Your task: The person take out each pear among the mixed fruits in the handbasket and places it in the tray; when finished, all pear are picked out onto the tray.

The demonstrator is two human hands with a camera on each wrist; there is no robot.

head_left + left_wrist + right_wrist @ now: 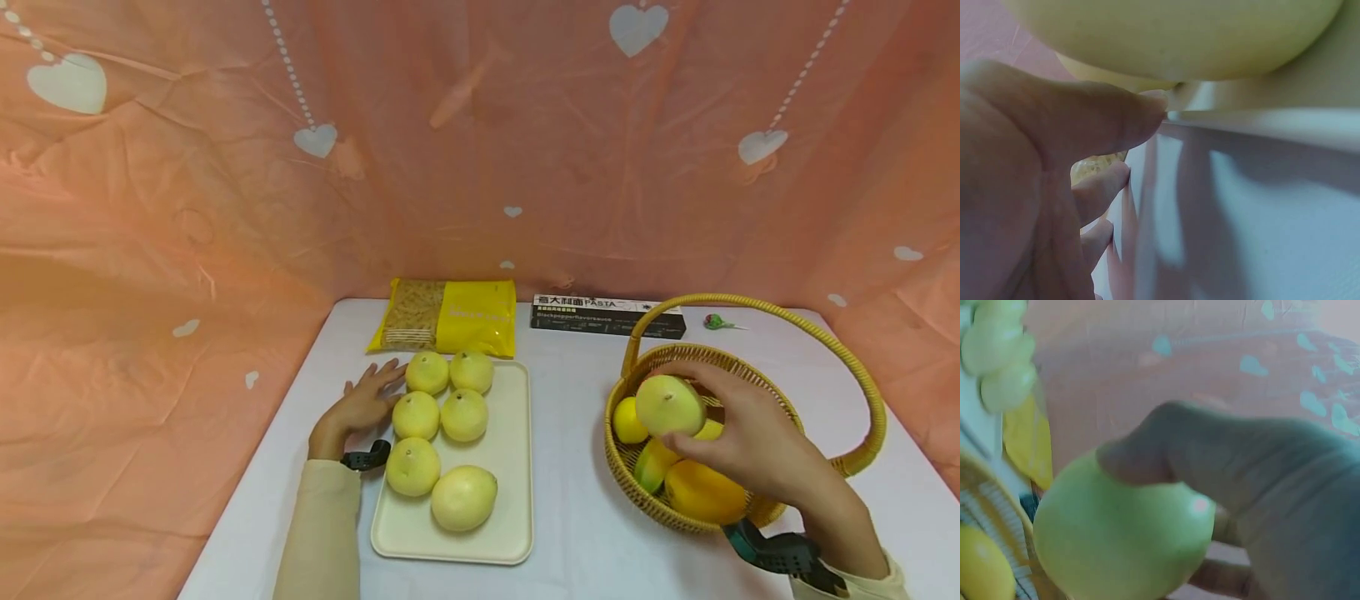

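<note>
My right hand (757,433) grips a round, pale yellow-green fruit (670,406), which looks like a small melon, above the wicker basket (622,479). In the right wrist view the thumb lies across the smooth fruit (1122,537), with other fingers partly hidden behind it. Inside the basket are a yellow lemon-like fruit (628,421), a green-yellow fruit (654,465) and an orange-yellow mango-like fruit (705,492). My left hand (363,406) is at the left edge of a cream tray (510,467), its thumb at the rim in the left wrist view. Several similar pale fruits (465,415) sit on the tray.
Behind the tray lies a yellow pasta bag (476,317). A black-and-white pasta box (607,317) is at the table's back, with a small green-and-red item (716,322) to its right. The basket's tall handle (817,333) arches over its right side. Pink cloth surrounds the white table.
</note>
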